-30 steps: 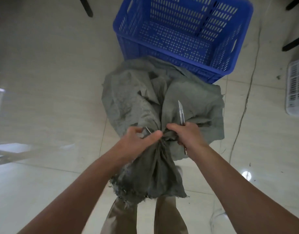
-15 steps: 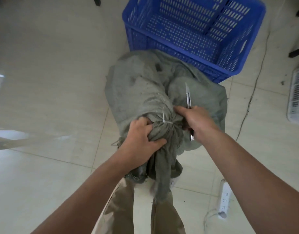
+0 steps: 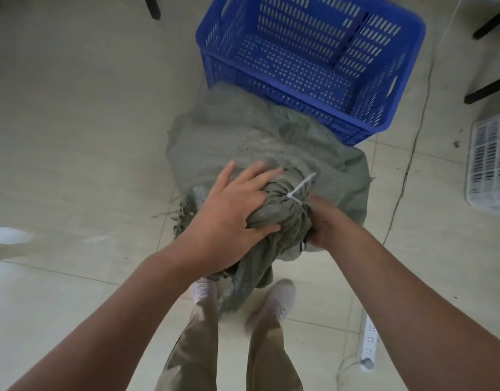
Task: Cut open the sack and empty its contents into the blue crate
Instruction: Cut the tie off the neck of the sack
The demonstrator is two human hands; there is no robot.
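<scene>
Both bare forearms reach forward from the near edge and converge toward the middle. The left hand (image 3: 232,218) lies palm down, its fingers (image 3: 250,174) spread and stretched toward the far side, blurred at the tips, while the thumb (image 3: 264,230) hooks rightward around gathered grey cloth. The right hand (image 3: 326,221) sits just right of it, knuckles up, curled closed against the same bunch with its fingers tucked out of sight; a small dark end shows under its near edge. Below, two trousered legs and pale shoes (image 3: 274,303) stand apart.
</scene>
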